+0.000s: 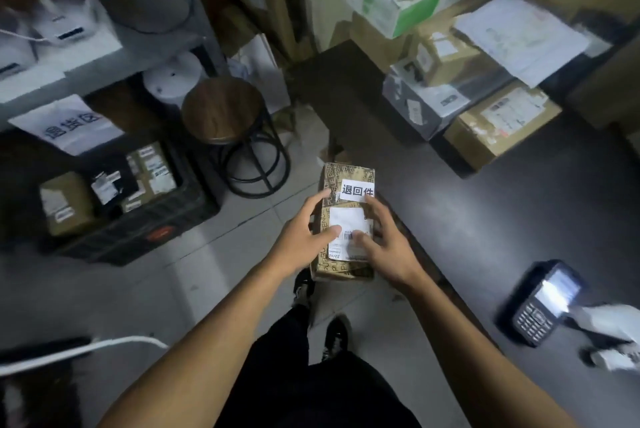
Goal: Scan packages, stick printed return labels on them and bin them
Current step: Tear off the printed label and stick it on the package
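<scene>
Seen from above, our two bare forearms reach forward over dark trousers and shoes on a pale tiled floor. Our left hand (304,237) and right hand (388,244) hold a small brown package (346,220) from either side, at the near left corner of a dark bench (485,220). The fingers are curled round its long edges, both thumbs pressing down on a white shipping label (348,232) on top. Just beyond, at the far end of the package, sits a white return label (357,190) with bold black characters, already stuck flat.

We judge the package light and fairly stiff, a wrapped carton easily carried by its two long sides; the glossy tape may be a little slippery.

To the right, near the bench's front edge, lies a handheld scanner (543,303). Farther left on the floor, a black crate (138,230) holds several labelled parcels, beneath a paper sign (69,124). A round stool (225,109) stands behind it. At the bench's far edge, cardboard boxes (498,123) are stacked.
</scene>
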